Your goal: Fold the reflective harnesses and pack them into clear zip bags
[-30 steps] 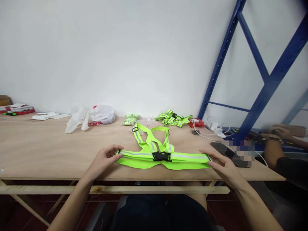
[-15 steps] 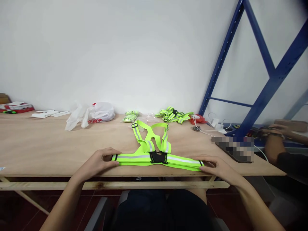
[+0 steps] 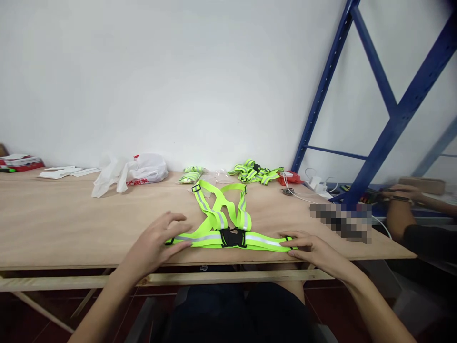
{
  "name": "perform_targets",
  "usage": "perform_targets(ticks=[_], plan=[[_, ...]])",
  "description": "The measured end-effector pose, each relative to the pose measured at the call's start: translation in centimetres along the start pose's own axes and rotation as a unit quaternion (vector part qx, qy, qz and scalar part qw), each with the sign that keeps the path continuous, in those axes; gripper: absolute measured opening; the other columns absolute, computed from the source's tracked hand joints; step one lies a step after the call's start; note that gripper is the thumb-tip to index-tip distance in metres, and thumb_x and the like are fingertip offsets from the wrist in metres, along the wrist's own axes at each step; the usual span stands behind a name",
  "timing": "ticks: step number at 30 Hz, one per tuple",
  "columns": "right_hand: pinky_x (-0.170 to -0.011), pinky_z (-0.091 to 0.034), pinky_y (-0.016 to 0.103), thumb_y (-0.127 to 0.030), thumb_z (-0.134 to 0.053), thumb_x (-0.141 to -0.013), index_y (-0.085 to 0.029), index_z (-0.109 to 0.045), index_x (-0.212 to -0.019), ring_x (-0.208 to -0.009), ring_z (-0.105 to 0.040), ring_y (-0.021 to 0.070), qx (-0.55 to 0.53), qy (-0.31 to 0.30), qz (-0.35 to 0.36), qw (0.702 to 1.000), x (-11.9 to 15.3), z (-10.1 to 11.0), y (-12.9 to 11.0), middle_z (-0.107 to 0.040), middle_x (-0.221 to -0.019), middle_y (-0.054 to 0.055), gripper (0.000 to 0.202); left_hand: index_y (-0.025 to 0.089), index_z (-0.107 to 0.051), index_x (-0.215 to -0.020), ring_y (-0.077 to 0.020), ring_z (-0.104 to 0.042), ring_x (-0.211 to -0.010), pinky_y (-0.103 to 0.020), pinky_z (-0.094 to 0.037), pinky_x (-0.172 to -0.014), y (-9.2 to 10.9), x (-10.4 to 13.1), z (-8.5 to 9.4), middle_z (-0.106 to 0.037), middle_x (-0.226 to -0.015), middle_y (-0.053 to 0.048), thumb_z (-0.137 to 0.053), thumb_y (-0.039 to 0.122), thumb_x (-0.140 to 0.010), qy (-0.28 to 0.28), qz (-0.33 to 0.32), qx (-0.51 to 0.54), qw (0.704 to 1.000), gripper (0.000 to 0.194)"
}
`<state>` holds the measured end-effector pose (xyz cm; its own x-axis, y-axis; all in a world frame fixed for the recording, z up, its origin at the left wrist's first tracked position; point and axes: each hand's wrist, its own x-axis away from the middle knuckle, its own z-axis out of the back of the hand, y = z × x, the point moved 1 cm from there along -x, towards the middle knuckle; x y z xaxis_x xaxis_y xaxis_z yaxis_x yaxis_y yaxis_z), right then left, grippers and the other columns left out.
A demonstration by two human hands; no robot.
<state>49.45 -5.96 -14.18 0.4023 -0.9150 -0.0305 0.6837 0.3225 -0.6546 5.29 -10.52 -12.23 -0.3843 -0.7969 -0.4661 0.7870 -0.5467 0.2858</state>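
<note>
A neon-yellow reflective vest (image 3: 264, 240) made of straps with silver stripes lies on the table near its front edge. Its waist belt runs sideways, and a black buckle (image 3: 233, 237) sits fastened in the middle. The shoulder straps loop away toward the wall. At the belt's left end is my left hand (image 3: 157, 238), thumb and fingers apart, with the thumb over the strap. My right hand (image 3: 310, 245) has its fingers on top of the belt's right end and its thumb at the lower edge, pinching it.
Behind lie a bundle of similar vests (image 3: 255, 171), a packaged vest (image 3: 192, 175) and a white plastic bag (image 3: 148, 169). Cables and a pixelated dark object (image 3: 341, 223) are on the right. A blue metal frame (image 3: 378, 138) rises there, beside another person's arm (image 3: 402, 214).
My left hand has opened and shifted right over the belt's end. My right hand has slid slightly inward along the belt. The view has turned a little to the right.
</note>
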Motion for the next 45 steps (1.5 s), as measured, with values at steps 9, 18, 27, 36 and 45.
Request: perform_targets(ticks=[9, 18, 27, 36, 45], plan=[[-0.114, -0.039, 0.047, -0.073, -0.059, -0.082, -0.029, -0.077, -0.114, -0.135, -0.051, 0.0342, 0.005, 0.004, -0.017, 1.0, 0.3, 0.4, 1.5, -0.058, -0.145, 0.009, 0.058, 0.026, -0.049, -0.147, -0.0355, -0.043, -0.14, -0.056, -0.033, -0.116, 6.3, -3.1, -5.9, -0.047, -0.152, -0.014, -0.065, 0.051, -0.09, -0.169, -0.072, 0.003, 0.983, 0.065], [-0.113, -0.04, 0.051, -0.08, -0.056, -0.078, -0.029, -0.08, -0.107, -0.13, -0.056, 0.0369, 0.015, 0.047, -0.004, 0.999, 0.1, 0.9, 1.8, -0.064, -0.138, 0.008, 0.063, 0.032, -0.035, -0.155, -0.0328, -0.033, -0.148, -0.054, -0.025, -0.12, 2.7, -1.2, -6.0, -0.034, -0.161, -0.009, -0.048, 0.059, -0.097, -0.18, -0.062, -0.007, 0.982, 0.066], [-0.112, -0.041, 0.05, -0.063, -0.061, -0.077, -0.026, -0.082, -0.104, -0.128, -0.058, 0.0369, 0.052, 0.105, -0.059, 0.991, 0.9, 3.6, 5.8, -0.064, -0.136, 0.009, 0.05, 0.024, -0.023, -0.16, -0.0382, -0.01, -0.153, -0.059, -0.01, -0.123, 5.4, -6.1, -8.7, -0.012, -0.166, -0.011, -0.047, 0.08, -0.084, -0.28, -0.077, 0.021, 0.957, 0.097], [-0.111, -0.042, 0.048, -0.056, -0.054, -0.078, -0.023, -0.083, -0.097, -0.126, -0.06, 0.0359, 0.073, 0.135, -0.063, 0.986, 1.2, 3.5, 5.8, -0.066, -0.134, 0.011, 0.048, 0.026, -0.027, -0.159, -0.0364, -0.014, -0.153, -0.056, -0.012, -0.123, 5.1, -5.8, -9.1, -0.016, -0.165, -0.011, -0.046, 0.08, -0.085, -0.258, -0.094, 0.027, 0.961, 0.094], [-0.112, -0.041, 0.044, -0.057, -0.058, -0.082, -0.024, -0.081, -0.107, -0.129, -0.057, 0.0356, 0.087, 0.072, -0.018, 0.993, 0.3, 1.2, 2.9, -0.063, -0.139, 0.011, 0.047, 0.032, -0.031, -0.157, -0.035, -0.021, -0.151, -0.056, -0.019, -0.122, 2.0, -2.6, -6.4, -0.024, -0.165, -0.007, -0.053, 0.07, -0.089, -0.228, -0.073, 0.009, 0.971, 0.081]])
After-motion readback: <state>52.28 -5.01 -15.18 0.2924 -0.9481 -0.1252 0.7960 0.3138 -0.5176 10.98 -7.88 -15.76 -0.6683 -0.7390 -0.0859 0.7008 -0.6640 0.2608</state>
